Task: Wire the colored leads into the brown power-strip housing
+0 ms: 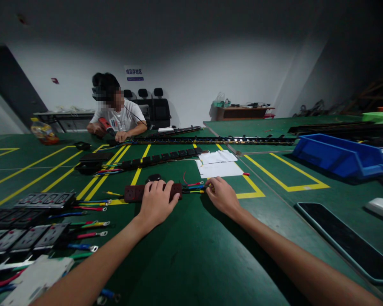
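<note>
A dark red socket strip (134,193) lies on the green tabletop in front of me. My left hand (158,197) grips it from above, fingers over its top and thumb along the near side. From its right end run short wires (193,187), red, blue and yellow-green, some tipped with ring terminals. My right hand (221,193) is closed in a pinch at the ends of these wires; its fingertips partly hide them. A short yellow wire (114,194) sticks out past the strip's left end. Behind the strip sits a small black round object (153,177).
At left lie several socket modules (28,242) with ring-ended wires. White papers (218,163), a blue bin (341,157) and a phone (344,238) lie beyond and to the right. Across the table, a person (118,110) holds a red power tool (107,126) at a long black strip (210,140).
</note>
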Demonstrator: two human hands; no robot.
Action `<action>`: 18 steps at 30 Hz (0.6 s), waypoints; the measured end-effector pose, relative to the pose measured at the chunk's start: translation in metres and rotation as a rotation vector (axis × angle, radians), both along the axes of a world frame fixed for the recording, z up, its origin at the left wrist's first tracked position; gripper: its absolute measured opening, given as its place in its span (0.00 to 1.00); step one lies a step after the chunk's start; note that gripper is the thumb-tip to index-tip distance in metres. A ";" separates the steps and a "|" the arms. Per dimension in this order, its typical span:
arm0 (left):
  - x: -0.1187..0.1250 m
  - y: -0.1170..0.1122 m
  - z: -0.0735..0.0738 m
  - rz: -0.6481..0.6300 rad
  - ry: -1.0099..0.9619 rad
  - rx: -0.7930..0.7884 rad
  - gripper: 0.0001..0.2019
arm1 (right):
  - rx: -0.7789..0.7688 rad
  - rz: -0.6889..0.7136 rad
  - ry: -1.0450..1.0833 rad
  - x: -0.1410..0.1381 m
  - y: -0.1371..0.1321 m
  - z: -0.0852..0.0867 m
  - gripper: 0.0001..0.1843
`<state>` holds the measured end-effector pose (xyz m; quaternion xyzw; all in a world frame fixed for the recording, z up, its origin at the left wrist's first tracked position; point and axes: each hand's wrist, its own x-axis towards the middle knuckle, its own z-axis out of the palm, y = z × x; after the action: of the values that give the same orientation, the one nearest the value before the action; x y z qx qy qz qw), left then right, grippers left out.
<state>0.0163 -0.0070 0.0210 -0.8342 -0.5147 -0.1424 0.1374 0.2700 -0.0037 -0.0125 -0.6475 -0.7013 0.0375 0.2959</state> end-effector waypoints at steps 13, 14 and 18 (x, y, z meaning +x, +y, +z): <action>-0.001 0.000 -0.001 -0.012 -0.029 0.000 0.24 | 0.090 0.143 0.065 0.004 0.008 -0.006 0.10; -0.001 0.000 -0.001 -0.012 -0.029 -0.001 0.24 | 0.094 0.151 0.094 0.004 0.008 -0.006 0.10; 0.000 0.000 0.000 -0.010 -0.021 -0.003 0.25 | 0.121 0.160 0.160 0.004 0.008 -0.006 0.10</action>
<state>0.0159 -0.0068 0.0206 -0.8355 -0.5120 -0.1511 0.1301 0.2742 0.0046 -0.0185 -0.5653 -0.7259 0.0700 0.3855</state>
